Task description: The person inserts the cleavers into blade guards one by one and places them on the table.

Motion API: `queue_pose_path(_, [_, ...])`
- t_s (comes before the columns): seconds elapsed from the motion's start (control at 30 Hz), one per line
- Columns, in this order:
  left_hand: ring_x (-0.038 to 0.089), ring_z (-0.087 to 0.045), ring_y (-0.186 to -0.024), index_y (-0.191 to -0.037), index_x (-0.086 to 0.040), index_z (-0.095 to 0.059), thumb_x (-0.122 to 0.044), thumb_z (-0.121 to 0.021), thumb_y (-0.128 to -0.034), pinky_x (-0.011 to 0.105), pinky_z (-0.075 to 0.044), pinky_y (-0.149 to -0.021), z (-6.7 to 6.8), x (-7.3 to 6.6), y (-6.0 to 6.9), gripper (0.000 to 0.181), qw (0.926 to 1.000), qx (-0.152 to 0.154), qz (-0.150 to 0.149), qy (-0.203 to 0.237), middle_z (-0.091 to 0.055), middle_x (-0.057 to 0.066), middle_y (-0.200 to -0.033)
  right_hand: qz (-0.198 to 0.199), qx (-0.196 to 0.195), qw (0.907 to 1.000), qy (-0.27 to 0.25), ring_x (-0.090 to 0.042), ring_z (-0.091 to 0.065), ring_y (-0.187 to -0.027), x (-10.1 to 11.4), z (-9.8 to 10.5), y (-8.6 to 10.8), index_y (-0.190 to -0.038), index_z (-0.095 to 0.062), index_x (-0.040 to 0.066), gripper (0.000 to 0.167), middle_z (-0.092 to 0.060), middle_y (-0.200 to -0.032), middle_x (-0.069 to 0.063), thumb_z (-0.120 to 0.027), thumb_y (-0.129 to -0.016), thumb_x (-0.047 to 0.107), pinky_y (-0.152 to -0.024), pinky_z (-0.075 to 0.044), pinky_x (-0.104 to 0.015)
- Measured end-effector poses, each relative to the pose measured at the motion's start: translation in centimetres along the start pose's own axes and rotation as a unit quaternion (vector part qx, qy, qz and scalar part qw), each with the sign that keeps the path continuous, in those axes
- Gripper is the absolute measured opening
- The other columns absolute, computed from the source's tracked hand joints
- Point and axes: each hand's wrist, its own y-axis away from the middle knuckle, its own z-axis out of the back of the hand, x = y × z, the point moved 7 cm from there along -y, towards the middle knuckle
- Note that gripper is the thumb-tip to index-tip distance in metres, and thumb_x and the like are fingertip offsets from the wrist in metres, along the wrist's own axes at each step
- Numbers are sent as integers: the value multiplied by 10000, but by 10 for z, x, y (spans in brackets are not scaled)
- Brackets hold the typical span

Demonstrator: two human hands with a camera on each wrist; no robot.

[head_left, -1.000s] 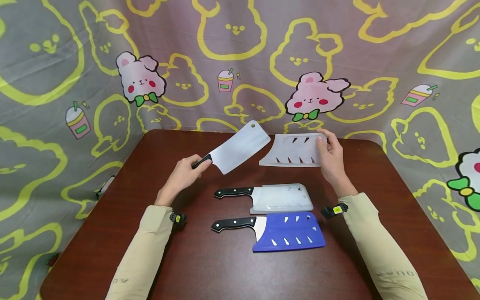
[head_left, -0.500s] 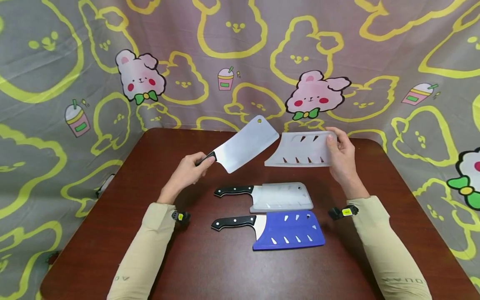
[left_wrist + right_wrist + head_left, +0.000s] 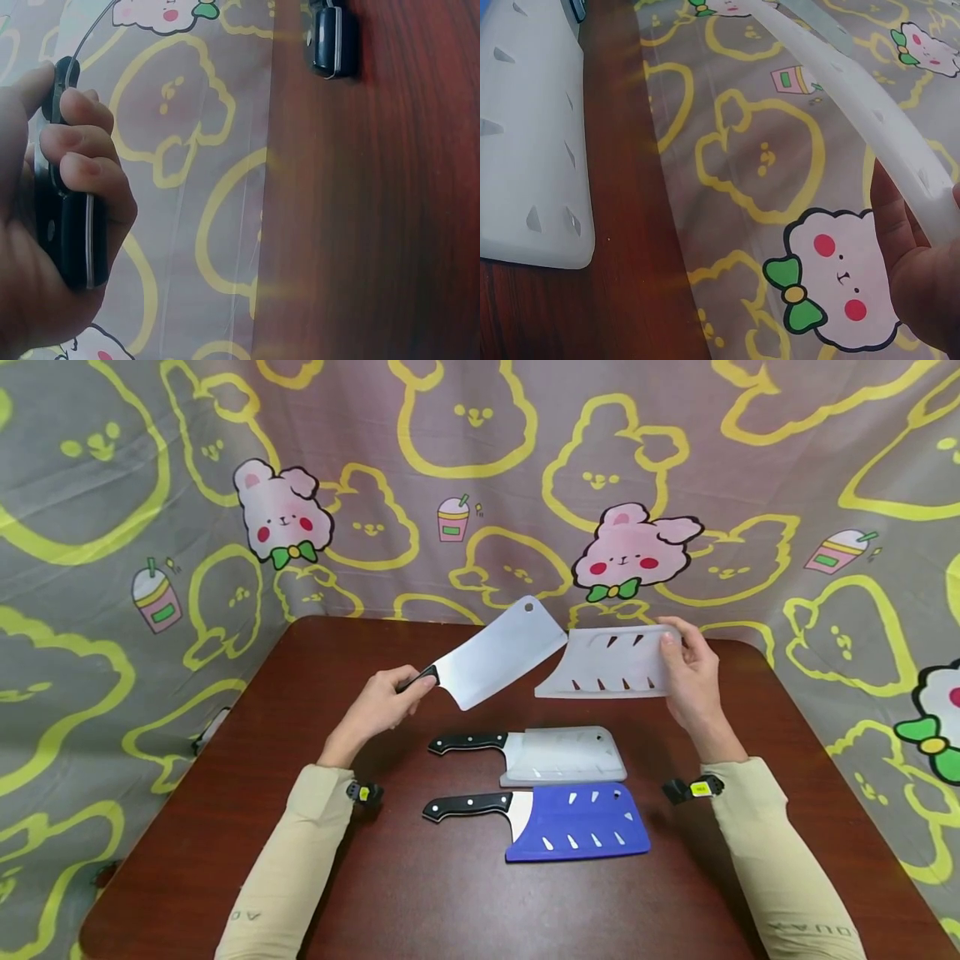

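Observation:
My left hand point(image 3: 378, 702) grips the black handle point(image 3: 75, 232) of a bare cleaver point(image 3: 502, 652), its blade raised and slanting up to the right. In my right hand point(image 3: 692, 681) is a white slotted blade cover point(image 3: 600, 664), held by its right end between thumb and fingers. The cover's flared open end faces the blade, whose right corner comes up close to it; whether they touch I cannot tell. The right wrist view shows the same cover point(image 3: 877, 112) edge-on. Below both hands lie a cleaver in a white cover point(image 3: 566, 756) and a cleaver in a blue cover point(image 3: 581, 822).
Both covered cleavers lie on the dark red-brown table point(image 3: 420, 902), handles to the left. A patterned cloth point(image 3: 480, 468) with rabbit and drink prints hangs behind and at the sides of the table.
The bare cleaver has moved right, toward the cover. My right hand and the cover have shifted a little right as well, and the gap between blade and cover has narrowed.

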Motion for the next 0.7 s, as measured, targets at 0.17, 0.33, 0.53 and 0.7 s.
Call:
queue_pose_path(0.17, [182, -419, -463, -832, -140, -564, -609, -562, -914, 301, -354, -433, 0, 0, 0, 476, 10000, -19, -5, 7, -505, 50, -631, 7, 94, 10000, -18, -82, -688, -873, 1, -1, 1, -1338, -520, 18, 377, -681, -989, 7, -548, -1001, 186, -711, -567, -202])
queue_pose_path(0.33, [195, -415, -441, -859, -130, -583, -592, -564, -921, 307, -354, -418, -1, 0, 0, 467, 9999, 60, -67, 78, -496, 55, -617, 63, 127, 9999, 1, -82, -691, -884, 1, -2, 1, -1332, -526, 19, 364, -692, -989, 13, -545, -1003, 173, -722, -568, -201])
queue_pose_path(0.53, [214, -412, -388, -894, -188, -632, -518, -595, -936, 330, -364, -385, -4, -3, 2, 335, 9992, 331, -151, 146, -481, 54, -575, 262, -12, 9995, -168, -82, -682, -861, 4, 1, 1, -1291, -574, 11, 325, -697, -944, 2, -543, -1000, 150, -684, -560, -206])
queue_pose_path(0.7, [209, -396, -359, -943, -224, -661, -531, -599, -926, 326, -355, -377, -3, -8, 6, 314, 9978, 625, -184, 92, -465, 49, -540, 305, -88, 9991, -290, -79, -669, -838, 5, 4, 0, -1261, -610, 11, 300, -685, -929, 1, -551, -994, 133, -664, -553, -201])
